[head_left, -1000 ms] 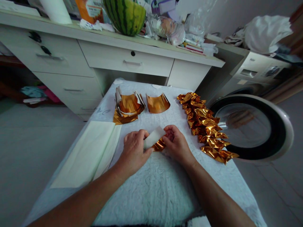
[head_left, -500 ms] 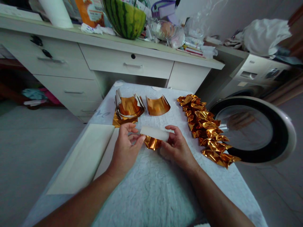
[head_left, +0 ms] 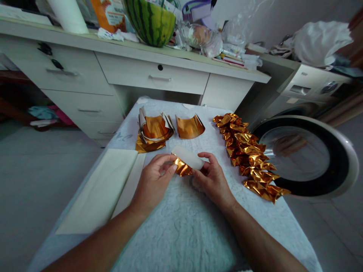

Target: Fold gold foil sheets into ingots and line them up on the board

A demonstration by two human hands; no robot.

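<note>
Hands, 2: left hand [head_left: 155, 175], thumb and fingers grasping the left end of the piece; right hand [head_left: 212, 179], thumb and fingers grasping its right end.
Piece, 1: smooth white rectangular panel [head_left: 187, 156] with creased, shiny gold foil [head_left: 183, 167] along its near side, held over the middle of the cloth-covered worktop [head_left: 176, 226].
Beyond: 1 nested stack of curved gold sheets [head_left: 155, 127] with pale edges; 1 separate curved gold sheet [head_left: 190, 127] just beside it.
Right: 1 row of crumpled gold foil shapes [head_left: 248, 151].
Left: long, flat cream paper sheets [head_left: 99, 192].
</note>
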